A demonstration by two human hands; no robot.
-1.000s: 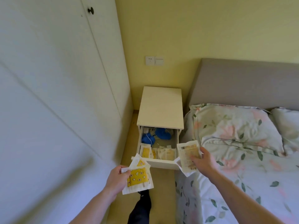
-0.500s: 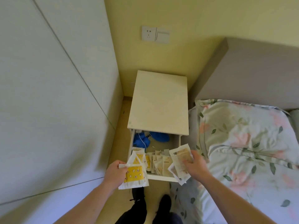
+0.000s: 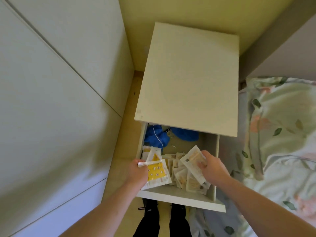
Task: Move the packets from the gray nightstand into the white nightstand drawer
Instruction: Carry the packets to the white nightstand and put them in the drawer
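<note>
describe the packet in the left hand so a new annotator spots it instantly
Find the white nightstand beside the bed; its drawer is pulled open below. At the drawer's left end, the left hand holds the yellow packet: bright yellow with small dots, while neighbouring packets are pale beige.

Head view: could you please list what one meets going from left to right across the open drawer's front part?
Left hand → yellow packets → packets lying in the drawer → pale packets → right hand → drawer's right wall.

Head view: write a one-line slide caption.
Both hands lower packets into the open white nightstand drawer: left hand grips yellow packets, right hand grips pale packets.
</note>
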